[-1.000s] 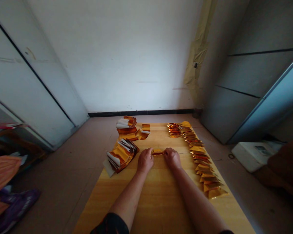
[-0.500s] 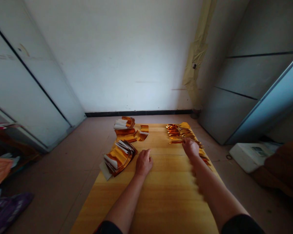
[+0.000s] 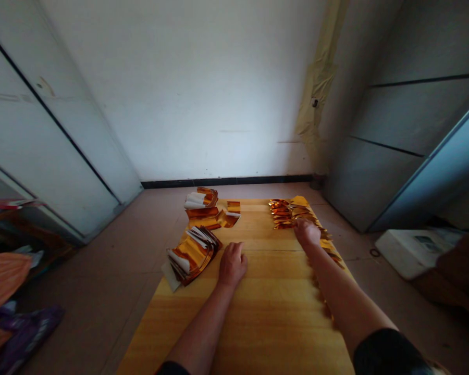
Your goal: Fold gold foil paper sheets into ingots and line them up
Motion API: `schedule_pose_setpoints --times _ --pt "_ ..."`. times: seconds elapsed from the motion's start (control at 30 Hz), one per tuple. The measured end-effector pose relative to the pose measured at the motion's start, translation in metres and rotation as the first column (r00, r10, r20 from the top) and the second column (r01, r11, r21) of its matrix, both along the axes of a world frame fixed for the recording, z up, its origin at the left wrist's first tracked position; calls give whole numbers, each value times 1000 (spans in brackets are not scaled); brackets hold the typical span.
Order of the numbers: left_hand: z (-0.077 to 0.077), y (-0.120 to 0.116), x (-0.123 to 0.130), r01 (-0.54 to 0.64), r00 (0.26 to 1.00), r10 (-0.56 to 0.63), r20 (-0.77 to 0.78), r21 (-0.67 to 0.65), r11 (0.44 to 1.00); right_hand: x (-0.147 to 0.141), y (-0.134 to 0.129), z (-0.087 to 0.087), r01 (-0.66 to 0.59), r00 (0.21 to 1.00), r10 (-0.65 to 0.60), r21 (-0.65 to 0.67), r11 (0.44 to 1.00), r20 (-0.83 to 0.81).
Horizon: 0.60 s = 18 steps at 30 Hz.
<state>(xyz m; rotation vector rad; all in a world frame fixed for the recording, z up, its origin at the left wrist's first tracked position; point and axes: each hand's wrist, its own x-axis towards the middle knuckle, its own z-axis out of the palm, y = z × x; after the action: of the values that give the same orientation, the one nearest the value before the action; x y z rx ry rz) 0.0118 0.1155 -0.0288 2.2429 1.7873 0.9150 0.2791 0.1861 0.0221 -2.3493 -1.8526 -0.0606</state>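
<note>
Your right hand (image 3: 307, 233) is at the far right of the board, curled downward with its fingers on the row of folded gold foil packets (image 3: 283, 214). The back of the hand hides the fingertips, so you can't tell whether it has hold of a packet or is only touching them. Your left hand (image 3: 232, 265) rests on the wooden board (image 3: 234, 323), loosely cupped with the fingers slightly apart, and it holds nothing. Just beside it, toward the board's left edge, lies a fanned stack of gold foil sheets (image 3: 193, 256) with white edges showing. Near the far end of the board sit a second foil stack (image 3: 200, 204) and a few loose foil pieces (image 3: 233, 207). The folded row runs along the board's right side and passes behind your right hand. A white box (image 3: 412, 253) stands on the floor to the right.
</note>
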Motion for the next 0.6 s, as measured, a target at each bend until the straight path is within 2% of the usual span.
schedule_pose_setpoints --times 0.3,0.6 --pt "4 -2 0 1 1000 -1 -8 -15 1000 1 5 -4 5 998 -9 63 998 59" --pt "1 -1 1 2 1000 -2 -20 -19 1000 -2 6 0 40 998 -41 32 999 56"
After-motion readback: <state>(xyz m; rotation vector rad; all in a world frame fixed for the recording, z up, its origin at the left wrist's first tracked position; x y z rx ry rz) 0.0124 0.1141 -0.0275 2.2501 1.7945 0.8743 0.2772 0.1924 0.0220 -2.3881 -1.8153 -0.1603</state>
